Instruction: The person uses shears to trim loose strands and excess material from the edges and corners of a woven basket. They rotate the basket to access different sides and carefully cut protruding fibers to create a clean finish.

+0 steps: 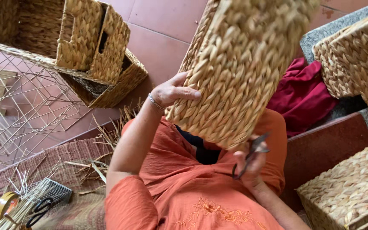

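Observation:
A large woven straw basket is held up, tilted, in front of me. My left hand grips its left edge, fingers curled over the weave, a bracelet on the wrist. My right hand sits below the basket's lower corner and holds small dark scissors, their blades pointing up at the corner. My lap is covered by orange clothing.
Finished woven baskets are stacked at top left, at right and at bottom right. A wire frame lies on the red tile floor. Black-handled scissors, a tape roll, straw bits and a red cloth lie around.

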